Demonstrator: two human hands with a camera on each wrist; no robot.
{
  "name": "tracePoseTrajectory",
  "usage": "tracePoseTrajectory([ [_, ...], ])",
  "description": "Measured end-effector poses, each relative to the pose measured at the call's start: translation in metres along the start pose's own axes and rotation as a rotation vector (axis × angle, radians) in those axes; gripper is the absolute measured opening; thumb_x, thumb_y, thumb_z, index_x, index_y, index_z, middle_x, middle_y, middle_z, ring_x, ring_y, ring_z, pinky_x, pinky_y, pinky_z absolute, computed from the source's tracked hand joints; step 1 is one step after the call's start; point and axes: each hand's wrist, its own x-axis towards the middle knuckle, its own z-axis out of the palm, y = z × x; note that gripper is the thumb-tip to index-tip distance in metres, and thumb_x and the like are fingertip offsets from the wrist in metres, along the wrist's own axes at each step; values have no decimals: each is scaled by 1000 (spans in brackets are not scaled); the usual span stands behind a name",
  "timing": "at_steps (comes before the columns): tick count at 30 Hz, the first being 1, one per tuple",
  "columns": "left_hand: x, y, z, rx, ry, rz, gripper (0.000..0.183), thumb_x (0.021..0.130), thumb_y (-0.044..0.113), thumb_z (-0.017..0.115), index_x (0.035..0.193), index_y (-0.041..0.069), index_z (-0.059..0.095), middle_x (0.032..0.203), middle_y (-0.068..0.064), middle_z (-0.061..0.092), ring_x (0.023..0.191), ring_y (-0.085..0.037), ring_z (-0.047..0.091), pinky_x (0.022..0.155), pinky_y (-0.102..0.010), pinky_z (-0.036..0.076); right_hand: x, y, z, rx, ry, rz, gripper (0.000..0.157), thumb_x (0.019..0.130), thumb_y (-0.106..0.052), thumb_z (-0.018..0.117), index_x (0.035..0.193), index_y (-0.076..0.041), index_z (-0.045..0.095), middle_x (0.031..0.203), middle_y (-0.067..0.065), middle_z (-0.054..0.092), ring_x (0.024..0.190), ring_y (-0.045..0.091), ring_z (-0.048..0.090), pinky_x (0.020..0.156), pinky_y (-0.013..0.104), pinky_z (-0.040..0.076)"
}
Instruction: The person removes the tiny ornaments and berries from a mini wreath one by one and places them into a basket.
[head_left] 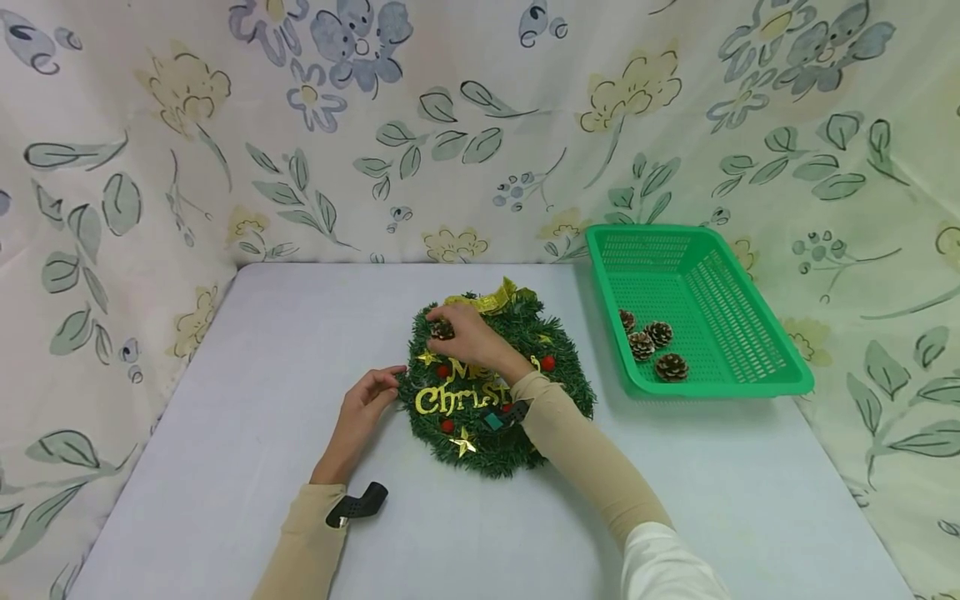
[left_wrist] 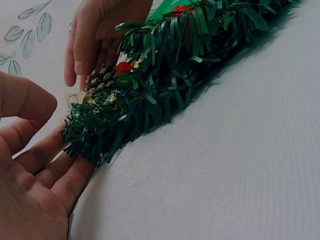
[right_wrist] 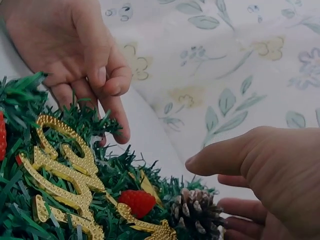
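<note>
A green tinsel wreath (head_left: pixel 570 375) with gold "Christmas" lettering (right_wrist: pixel 70 175), red berries (right_wrist: pixel 137 202) and gold stars (head_left: pixel 462 443) lies on the table. On its upper left part sits a brown pine cone (right_wrist: pixel 197 212) with pale tips. My right hand (head_left: pixel 468 337) is at this cone, thumb lifted off to one side and fingers beside it, as the right wrist view shows. At the wreath's left edge is my left hand (head_left: pixel 369 396). Its fairly straight fingers (left_wrist: pixel 75 175) touch the outer tinsel, thumb apart, in the left wrist view.
A green plastic basket (head_left: pixel 720 390) stands at the right of the white table (head_left: pixel 285 333), with several pine cones (head_left: pixel 671 367) inside. A gold ribbon bow (head_left: pixel 498 297) tops the wreath. Floral fabric (head_left: pixel 450 192) hangs behind and beside the table.
</note>
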Motion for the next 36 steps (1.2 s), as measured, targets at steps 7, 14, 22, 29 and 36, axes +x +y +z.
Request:
tracePoseTrajectory([
  [7, 0, 1, 1, 8, 10, -9, 15, 102, 3, 54, 111, -8, 55, 145, -19, 57, 136, -26, 52, 95, -11, 45, 1, 0, 3, -62, 26, 45, 47, 99, -22, 66, 143, -9, 53, 147, 15, 51, 142, 34, 41, 112, 49, 42],
  [14, 1, -1, 1, 14, 11, -2, 15, 102, 3, 53, 110, -9, 55, 145, -19, 57, 134, -21, 54, 95, -11, 46, 1, -3, 6, -137, 52, 100, 47, 99, -24, 66, 142, -9, 54, 147, 15, 51, 146, 35, 37, 114, 49, 41],
  [22, 0, 1, 1, 23, 15, -8, 14, 101, 2, 53, 110, -9, 55, 145, -19, 57, 134, -22, 54, 93, -12, 46, 1, -4, 8, -165, 59, 135, 47, 100, -24, 63, 141, -3, 55, 144, 19, 48, 133, 33, 47, 102, 45, 49],
  [29, 0, 1, 1, 19, 10, -16, 15, 102, 3, 53, 111, -8, 54, 146, -18, 57, 136, -27, 53, 93, -13, 46, -2, -4, 10, -154, 75, 123, 31, 99, -23, 65, 126, -9, 61, 127, 12, 53, 108, 24, 54, 88, 38, 51],
  [36, 1, 1, 1, 12, 11, -26, 14, 102, 3, 52, 111, -8, 54, 146, -18, 56, 137, -31, 51, 94, -13, 46, -4, -8, 11, -168, 42, 115, 33, 100, -25, 62, 132, -17, 58, 125, 8, 54, 109, 23, 54, 87, 39, 50],
])
